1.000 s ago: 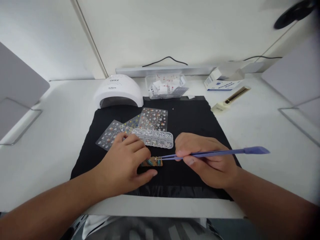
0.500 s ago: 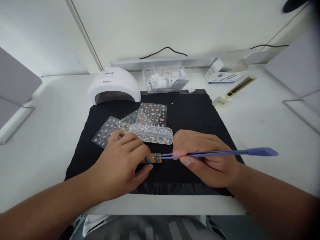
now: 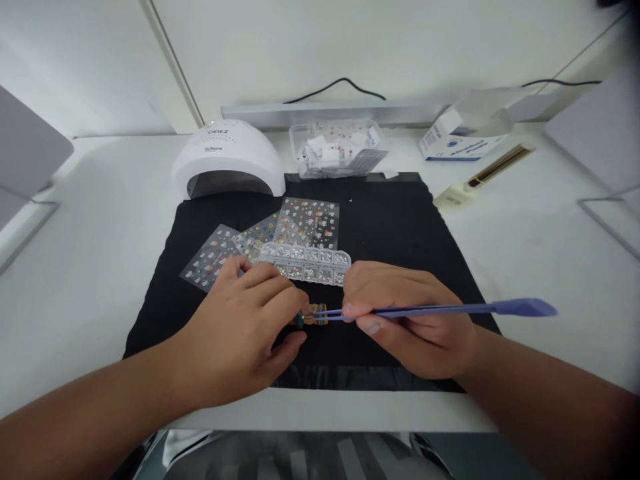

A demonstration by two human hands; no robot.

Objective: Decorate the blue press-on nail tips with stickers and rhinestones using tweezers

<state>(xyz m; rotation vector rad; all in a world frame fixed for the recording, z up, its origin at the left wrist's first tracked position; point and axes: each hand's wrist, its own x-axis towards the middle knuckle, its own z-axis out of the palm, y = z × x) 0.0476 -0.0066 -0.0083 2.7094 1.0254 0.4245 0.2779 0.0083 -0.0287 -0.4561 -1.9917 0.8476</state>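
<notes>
My right hand (image 3: 407,317) pinches a pair of purple tweezers (image 3: 450,309), with their narrow tips pointing left. Those tips reach over a small amber-and-teal piece (image 3: 321,315), which looks like a decorated false nail. My left hand (image 3: 250,327) is closed on the left end of this piece, and its fingers partly cover it. Anything between the tweezer tips is too small to make out. Just behind both hands lies a clear compartment case (image 3: 306,262) of tiny shiny gems.
Sticker sheets (image 3: 310,220) lie fanned on the black mat (image 3: 385,227). Behind them are a white nail lamp (image 3: 227,157) and a clear plastic box (image 3: 340,150) of packets. At the back right are an opened carton (image 3: 463,137) and a gold-capped bottle (image 3: 460,195).
The view has shifted slightly. The tweezer tips have moved a little left along the amber-and-teal piece, closer to my left fingers. Both hands keep their hold.
</notes>
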